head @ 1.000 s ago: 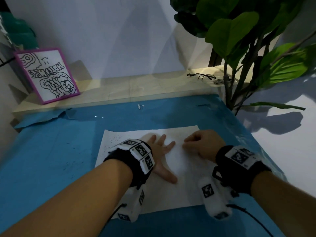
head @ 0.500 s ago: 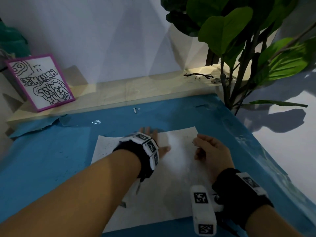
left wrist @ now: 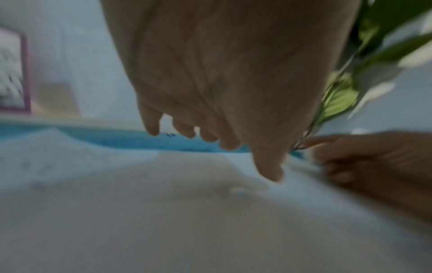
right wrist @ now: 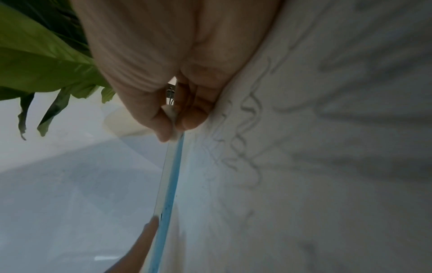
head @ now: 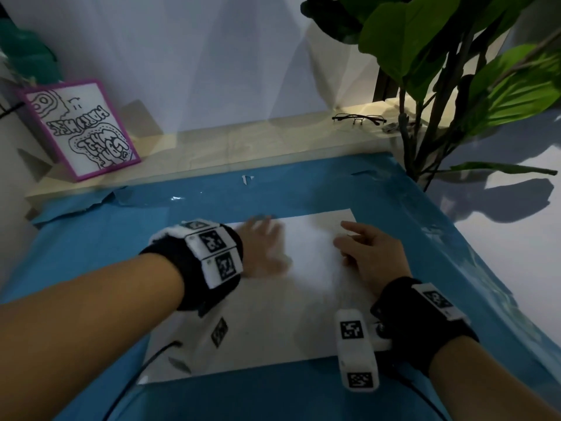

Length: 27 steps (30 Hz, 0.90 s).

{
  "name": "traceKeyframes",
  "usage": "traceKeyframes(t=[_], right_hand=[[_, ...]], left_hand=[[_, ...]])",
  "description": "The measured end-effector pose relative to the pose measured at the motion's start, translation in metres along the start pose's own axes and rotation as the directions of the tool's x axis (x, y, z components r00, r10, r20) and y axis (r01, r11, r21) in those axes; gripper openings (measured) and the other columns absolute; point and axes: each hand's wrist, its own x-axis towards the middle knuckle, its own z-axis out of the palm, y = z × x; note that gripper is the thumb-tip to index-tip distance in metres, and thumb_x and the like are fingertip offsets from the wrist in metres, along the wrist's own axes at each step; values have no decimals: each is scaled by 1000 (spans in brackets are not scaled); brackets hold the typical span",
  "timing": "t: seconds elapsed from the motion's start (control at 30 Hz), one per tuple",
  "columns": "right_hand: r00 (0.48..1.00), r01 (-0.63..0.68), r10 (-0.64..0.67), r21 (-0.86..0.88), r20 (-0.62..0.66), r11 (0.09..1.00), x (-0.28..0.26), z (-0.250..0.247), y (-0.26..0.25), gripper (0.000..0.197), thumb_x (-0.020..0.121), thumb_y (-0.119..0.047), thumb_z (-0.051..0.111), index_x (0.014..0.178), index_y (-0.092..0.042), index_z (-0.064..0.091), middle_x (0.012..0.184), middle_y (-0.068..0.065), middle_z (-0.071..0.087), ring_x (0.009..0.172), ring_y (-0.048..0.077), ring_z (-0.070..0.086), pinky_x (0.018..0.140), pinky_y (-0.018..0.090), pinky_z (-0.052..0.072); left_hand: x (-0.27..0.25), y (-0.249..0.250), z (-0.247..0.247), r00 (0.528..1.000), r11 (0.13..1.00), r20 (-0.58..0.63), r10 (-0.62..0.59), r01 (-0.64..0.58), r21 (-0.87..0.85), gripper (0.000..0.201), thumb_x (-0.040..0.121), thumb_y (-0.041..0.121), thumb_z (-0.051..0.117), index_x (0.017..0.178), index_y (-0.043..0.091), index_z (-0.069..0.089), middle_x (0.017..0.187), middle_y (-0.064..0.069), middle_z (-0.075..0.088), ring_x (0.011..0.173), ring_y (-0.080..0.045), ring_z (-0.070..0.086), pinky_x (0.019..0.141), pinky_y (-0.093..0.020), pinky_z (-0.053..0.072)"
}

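Note:
A white sheet of paper (head: 303,314) lies flat on a blue mat (head: 91,238). My left hand (head: 264,247) lies flat on the sheet's far left part with straight fingers, blurred by motion. In the left wrist view the left hand (left wrist: 222,92) hovers palm-down just over the paper (left wrist: 187,221). My right hand (head: 364,253) rests on the sheet's right part, forefinger out and other fingers curled. In the right wrist view its thumb and a finger pinch a small whitish piece (right wrist: 173,116), perhaps an eraser, beside faint pencil lines on the paper (right wrist: 327,166).
A purple-framed drawing (head: 82,129) leans on the wall at the back left of a pale wooden ledge (head: 243,147). Black glasses (head: 358,119) lie on the ledge at the right. A large-leaved plant (head: 425,71) stands past the mat's right corner.
My left hand slid from the middle of the sheet toward its far edge. My right hand turned from a fist on the paper to resting on its side, drawn nearer.

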Motion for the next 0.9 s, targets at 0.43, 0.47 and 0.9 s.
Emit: traceKeyframes(t=[0.43, 0.47, 0.9], right_hand=[[915, 186, 83, -594, 396, 782, -32, 23, -27, 8, 71, -18, 76, 77, -13, 74, 80, -2, 69, 72, 7, 58, 60, 16, 42], [934, 164, 68, -590, 351, 791, -32, 23, -29, 8, 71, -18, 76, 78, -14, 74, 80, -2, 69, 72, 7, 58, 58, 15, 41], [874, 204, 161, -646, 458, 735, -44, 26, -37, 7, 69, -18, 78, 73, -17, 73, 74, -6, 68, 77, 8, 60, 62, 18, 42]], left_hand=[[-26, 14, 40, 986, 983, 58, 159, -152, -105, 113, 74, 74, 57, 147, 35, -20, 156, 6, -26, 144, -22, -21, 112, -57, -4], [-26, 13, 40, 985, 981, 55, 165, -158, -114, 113, 74, 74, 57, 147, 36, -19, 156, 6, -26, 144, -22, -21, 112, -57, -5], [-24, 15, 38, 988, 986, 43, 149, -145, -86, 111, 74, 71, 59, 148, 36, -15, 157, 3, -22, 145, -26, -17, 114, -53, -4]])
